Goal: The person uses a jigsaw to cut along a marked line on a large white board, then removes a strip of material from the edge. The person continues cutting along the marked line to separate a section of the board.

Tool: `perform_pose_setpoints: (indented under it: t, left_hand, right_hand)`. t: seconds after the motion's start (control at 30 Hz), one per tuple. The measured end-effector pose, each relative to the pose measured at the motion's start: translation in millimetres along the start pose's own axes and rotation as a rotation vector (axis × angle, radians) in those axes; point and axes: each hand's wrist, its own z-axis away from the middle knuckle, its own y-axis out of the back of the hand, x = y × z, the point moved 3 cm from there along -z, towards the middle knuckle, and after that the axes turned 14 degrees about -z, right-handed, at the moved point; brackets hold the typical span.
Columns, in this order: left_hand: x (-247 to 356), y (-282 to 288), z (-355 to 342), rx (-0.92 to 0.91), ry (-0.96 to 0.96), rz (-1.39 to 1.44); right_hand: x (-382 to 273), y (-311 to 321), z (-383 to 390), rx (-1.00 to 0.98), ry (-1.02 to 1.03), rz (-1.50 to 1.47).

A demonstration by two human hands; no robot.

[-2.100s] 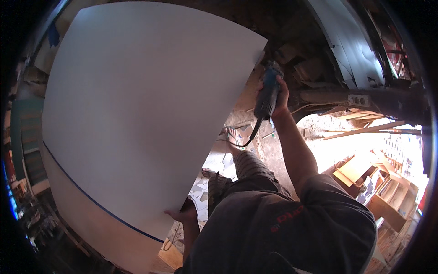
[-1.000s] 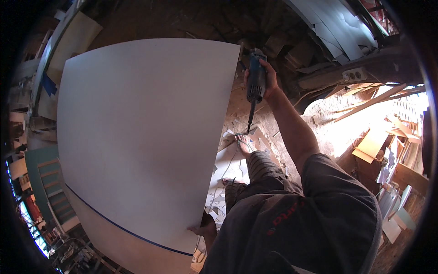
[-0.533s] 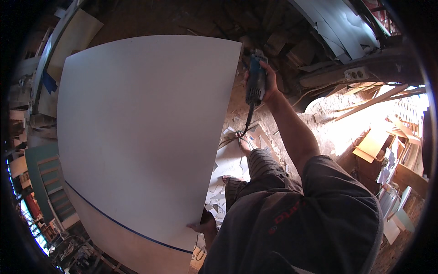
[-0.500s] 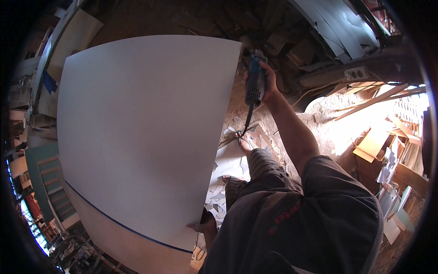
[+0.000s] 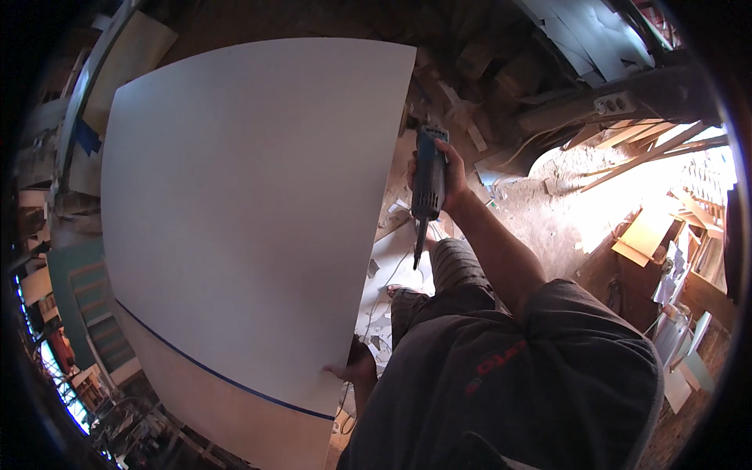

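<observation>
My right hand [image 5: 453,176] is wrapped round the body of a blue and black angle grinder [image 5: 428,184]. The grinder's head lies against or just beside the right edge of a large white panel [image 5: 251,204]; its disc is too dark to make out. A black cord trails from its rear toward me. Lower down on that same edge, my left hand [image 5: 359,370] grips the panel, thumb on the white face and the other fingers hidden below. A dark blue strip [image 5: 223,381] crosses the near part of the panel, with a paler, brownish section beyond it.
White scraps litter the floor [image 5: 380,321] by my feet. Wood offcuts [image 5: 646,235] are heaped at the right, below a beam with a power socket [image 5: 613,103]. A green board [image 5: 86,301] with slats stands at the left. Cords loop near my legs.
My right hand has brought the grinder nearer to me along the panel's right edge. My left hand keeps its hold, and the view has shifted slightly.
</observation>
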Motion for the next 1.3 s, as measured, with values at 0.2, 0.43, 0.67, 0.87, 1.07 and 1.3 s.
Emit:
perform_pose_setpoints:
  t: [0.2,0.43,0.67,0.87,1.07,1.3]
  left_hand:
    - [-53,-59,2,0.036,-0.281,-0.456]
    - [-57,-74,19,0.014,-0.115,-0.518]
    - [-40,-101,92,0.337,0.451,-1.02]
    - [89,-175,120,-0.034,-0.486,-2.119]
    - [203,-180,90,0.483,-1.104,-2.715]
    - [234,-137,44,0.551,-0.935,-3.072]
  right_hand:
    - [49,18,36,0.061,-0.038,-0.069]
    - [113,44,84,0.067,-0.078,0.013]
    - [192,91,132,0.052,-0.146,-0.095]
    - [229,130,158,0.142,-0.108,-0.078]
    - [198,123,149,0.012,-0.031,0.008]
    - [126,69,87,-0.082,0.049,0.005]
